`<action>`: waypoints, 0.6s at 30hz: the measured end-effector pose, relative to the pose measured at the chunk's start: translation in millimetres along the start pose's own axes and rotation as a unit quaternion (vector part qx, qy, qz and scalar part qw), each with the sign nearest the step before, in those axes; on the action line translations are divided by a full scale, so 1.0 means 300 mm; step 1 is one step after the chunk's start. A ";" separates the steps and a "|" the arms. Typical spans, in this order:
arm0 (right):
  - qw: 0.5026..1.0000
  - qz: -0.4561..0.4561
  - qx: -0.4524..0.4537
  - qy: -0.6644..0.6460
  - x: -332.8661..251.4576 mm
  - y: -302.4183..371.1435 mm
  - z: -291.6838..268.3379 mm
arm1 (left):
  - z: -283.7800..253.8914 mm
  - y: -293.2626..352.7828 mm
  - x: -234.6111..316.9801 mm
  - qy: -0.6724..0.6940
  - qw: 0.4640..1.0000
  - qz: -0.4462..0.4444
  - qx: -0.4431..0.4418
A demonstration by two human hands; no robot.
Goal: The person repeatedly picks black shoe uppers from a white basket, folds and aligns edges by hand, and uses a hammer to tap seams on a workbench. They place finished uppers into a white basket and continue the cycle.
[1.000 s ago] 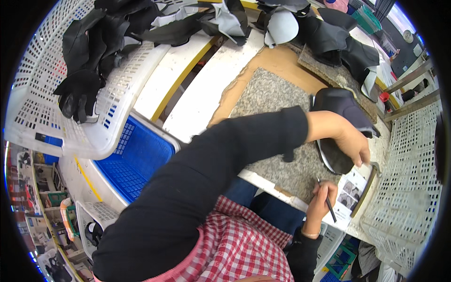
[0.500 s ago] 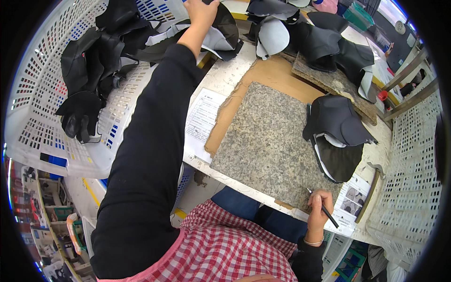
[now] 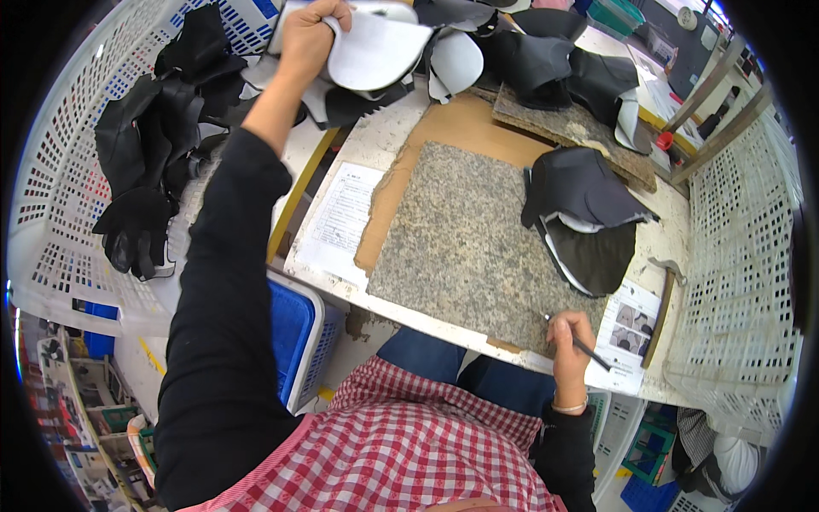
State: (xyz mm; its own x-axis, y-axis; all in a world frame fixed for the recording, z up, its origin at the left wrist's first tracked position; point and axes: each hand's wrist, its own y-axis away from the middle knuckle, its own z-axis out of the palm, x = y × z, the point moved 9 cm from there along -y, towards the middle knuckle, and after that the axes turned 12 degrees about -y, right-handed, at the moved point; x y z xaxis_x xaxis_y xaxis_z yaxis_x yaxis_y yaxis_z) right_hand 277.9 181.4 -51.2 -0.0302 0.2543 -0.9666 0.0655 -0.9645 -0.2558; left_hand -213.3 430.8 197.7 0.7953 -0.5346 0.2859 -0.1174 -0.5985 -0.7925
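My left hand [image 3: 311,38] reaches far forward at the upper left, its fingers closed on the edge of a shoe upper [image 3: 380,51] whose white lining faces up. Black material shows beneath that lining. Near the front edge of the table, my right hand [image 3: 569,352] grips a slim dark pen [image 3: 593,354], its silver tip pointing up and left over a speckled stone slab [image 3: 465,239]. Another black shoe upper [image 3: 584,188] lies across the slab's right side, its dark inner flap [image 3: 593,252] folded toward me.
A white plastic basket [image 3: 60,230] of black uppers [image 3: 141,145] stands at left. More uppers [image 3: 537,64] lie along the back, some on a second slab [image 3: 554,124]. Printed sheets [image 3: 337,218] flank the stone. A hammer [image 3: 665,316] and another white basket [image 3: 734,256] are at right.
My left hand has lifted the shoe upper and turned it so its white lining shows broadly. My right hand keeps the pen near the slab's front edge. The whole view has shifted slightly.
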 end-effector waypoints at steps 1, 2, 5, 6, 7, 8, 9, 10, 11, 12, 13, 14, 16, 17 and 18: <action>0.999 -0.011 0.003 -0.037 -0.004 -0.003 -0.004 | -0.044 0.002 0.156 -0.035 0.993 0.102 -0.044; 0.995 0.009 0.027 -0.097 0.010 -0.008 -0.018 | -0.075 0.017 0.310 -0.019 0.977 0.194 -0.085; 0.962 -0.045 0.054 -0.263 -0.042 -0.027 -0.043 | -0.142 0.068 0.667 0.022 0.909 0.332 -0.251; 0.963 -0.081 0.058 -0.250 -0.080 -0.029 -0.048 | -0.148 0.081 0.747 0.023 0.891 0.339 -0.300; 0.969 -0.102 0.052 -0.220 -0.115 -0.037 -0.045 | -0.131 0.103 0.815 0.024 0.871 0.346 -0.349; 0.971 -0.101 0.056 -0.210 -0.136 -0.046 -0.039 | -0.098 0.139 0.874 0.007 0.843 0.378 -0.384; 0.974 -0.084 0.058 -0.201 -0.146 -0.059 -0.028 | -0.024 0.196 0.888 -0.185 0.809 0.428 -0.359; 0.979 -0.080 0.036 -0.184 -0.164 -0.070 0.003 | 0.006 0.268 0.960 -0.132 0.811 0.482 -0.304; 0.978 -0.064 0.018 -0.198 -0.164 -0.082 0.036 | 0.066 0.353 1.003 -0.113 0.808 0.513 -0.268; 0.980 -0.036 0.014 -0.193 -0.153 -0.089 0.068 | 0.165 0.450 1.013 -0.109 0.796 0.505 -0.315; 0.981 -0.002 0.024 -0.190 -0.129 -0.093 0.092 | 0.270 0.564 1.006 -0.123 0.774 0.491 -0.381; 0.987 -0.002 0.034 -0.155 -0.122 -0.094 0.112 | 0.319 0.648 1.028 -0.124 0.794 0.481 -0.351; 0.990 -0.025 0.086 -0.106 -0.123 -0.081 0.102 | 0.413 0.797 1.040 -0.163 0.827 0.408 -0.350; 0.988 -0.029 0.121 -0.088 -0.121 -0.065 0.085 | 0.427 0.847 1.050 -0.171 0.859 0.351 -0.332; 0.980 -0.063 0.186 0.017 -0.150 -0.037 0.040 | 0.447 0.913 1.055 -0.118 0.873 0.285 -0.378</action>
State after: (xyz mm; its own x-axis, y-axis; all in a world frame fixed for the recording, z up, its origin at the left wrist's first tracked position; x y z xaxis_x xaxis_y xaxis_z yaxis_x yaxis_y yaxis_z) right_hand 266.7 179.9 -4.6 0.0182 0.3698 -0.9290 -0.3054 -0.8826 -0.3573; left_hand 85.9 177.7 -1.0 0.5693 -0.7898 -0.2283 -0.8221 -0.5457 -0.1623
